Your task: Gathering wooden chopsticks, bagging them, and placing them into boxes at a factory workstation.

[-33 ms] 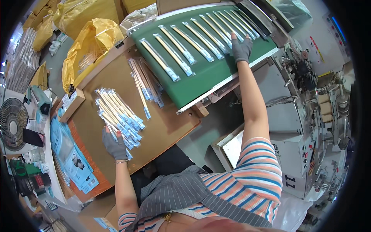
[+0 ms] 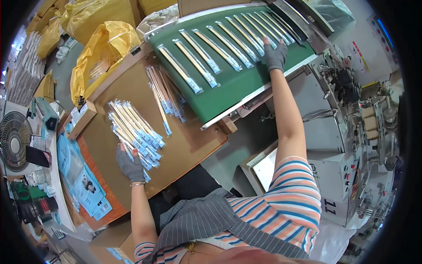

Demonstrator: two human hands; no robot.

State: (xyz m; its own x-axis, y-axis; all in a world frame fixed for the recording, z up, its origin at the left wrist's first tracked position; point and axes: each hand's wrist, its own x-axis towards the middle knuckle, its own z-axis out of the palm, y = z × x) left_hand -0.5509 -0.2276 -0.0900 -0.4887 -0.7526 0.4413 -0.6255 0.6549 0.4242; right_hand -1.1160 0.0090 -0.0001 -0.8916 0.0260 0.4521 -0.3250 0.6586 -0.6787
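Slim wrapped chopsticks [image 2: 212, 52] with blue ends lie in a slanted row on a green conveyor belt [image 2: 228, 94]. My right hand [image 2: 276, 56], in a grey fingerless glove, reaches over the belt at the row's right part. Its fingertips are spread at the near ends of several packets. On the brown table, my left hand [image 2: 129, 165], gloved alike, touches the lower left edge of a loose pile of wrapped chopsticks [image 2: 136, 127]. Its thumb and fingers are apart; part of the fingers is hidden. A second, darker-looking bunch of packets [image 2: 165, 90] lies beside the belt.
A wooden rail [image 2: 116, 70] edges the brown table [image 2: 184, 149]. Beyond it stands a yellow bag [image 2: 88, 61] with loose clear wrappers. Blue printed bags [image 2: 85, 185] and a fan [image 2: 15, 141] are at left. Machinery [image 2: 343, 83] stands to the right.
The packets on the belt have shifted very slightly to the left. Both hands and the pile on the table stay where they were.
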